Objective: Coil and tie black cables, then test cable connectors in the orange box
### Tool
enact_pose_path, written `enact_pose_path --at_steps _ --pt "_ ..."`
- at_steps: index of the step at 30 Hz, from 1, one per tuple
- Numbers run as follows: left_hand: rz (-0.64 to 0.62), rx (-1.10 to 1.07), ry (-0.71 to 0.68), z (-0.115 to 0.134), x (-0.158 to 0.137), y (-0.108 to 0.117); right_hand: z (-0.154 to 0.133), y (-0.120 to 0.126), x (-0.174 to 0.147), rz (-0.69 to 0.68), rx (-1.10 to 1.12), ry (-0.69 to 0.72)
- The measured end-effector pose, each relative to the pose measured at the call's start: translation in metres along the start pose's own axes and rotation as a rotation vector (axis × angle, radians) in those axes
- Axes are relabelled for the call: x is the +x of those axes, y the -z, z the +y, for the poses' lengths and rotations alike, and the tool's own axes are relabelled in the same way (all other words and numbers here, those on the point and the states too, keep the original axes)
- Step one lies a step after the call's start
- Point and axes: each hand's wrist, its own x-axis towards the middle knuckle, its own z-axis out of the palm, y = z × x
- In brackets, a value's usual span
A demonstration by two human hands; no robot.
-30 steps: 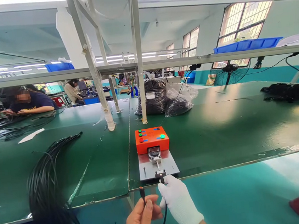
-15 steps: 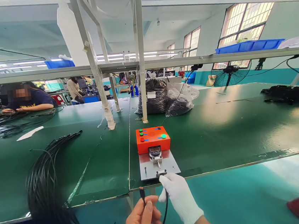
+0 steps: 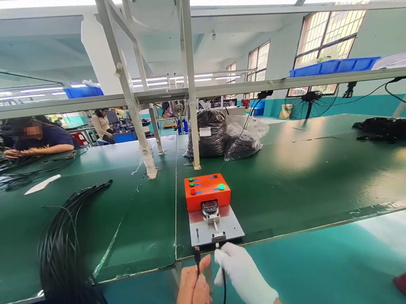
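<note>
My bare left hand (image 3: 194, 291) pinches a black cable connector (image 3: 197, 255) upright; its tip is orange. In my white-gloved right hand (image 3: 243, 273) is another black cable end (image 3: 218, 246), its small light metal tip pointing at the slotted block (image 3: 218, 236) on a metal plate (image 3: 204, 231). That tip is just short of the block, and the black cable (image 3: 224, 295) hangs below the glove. Behind the block sits a digital dial gauge (image 3: 210, 208), mounted against an orange box (image 3: 207, 195) with green and red buttons. Whether both ends belong to one cable, I cannot tell.
A thick bundle of black cables (image 3: 59, 249) hangs over the green table's (image 3: 301, 185) front edge at left. Bagged black goods (image 3: 212, 136) stand behind the orange box, beside a shelf post (image 3: 193, 124). More black cables (image 3: 396, 128) lie at right. A person (image 3: 45, 139) sits at far left.
My right hand has drawn back slightly from the block, so its connector tip now shows. My left hand has moved up and a little right with its connector.
</note>
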Motion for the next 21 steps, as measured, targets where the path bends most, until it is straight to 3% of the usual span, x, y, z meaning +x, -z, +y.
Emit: enact_pose_path --at_steps 4,7,9,13,16,21 --pt "-0.015 0.010 0.029 -0.009 0.001 -0.002 0.006 0.005 -0.020 0.090 -0.048 0.116" --pt "-0.003 0.055 0.019 -0.015 0.000 -0.006 -0.004 0.002 -0.029 0.003 0.124 0.184" --pt "0.005 0.134 -0.017 -0.015 -0.002 -0.008 -0.012 -0.002 -0.030 -0.024 0.176 0.177" --pt "0.098 0.241 -0.029 -0.006 -0.004 -0.009 -0.018 -0.002 -0.023 0.050 0.280 0.077" --pt "0.163 0.250 -0.055 0.000 -0.003 -0.006 -0.014 0.003 -0.016 -0.022 0.322 0.033" --pt "0.124 0.248 -0.077 -0.001 -0.002 -0.002 -0.006 0.005 -0.004 -0.052 0.309 0.028"
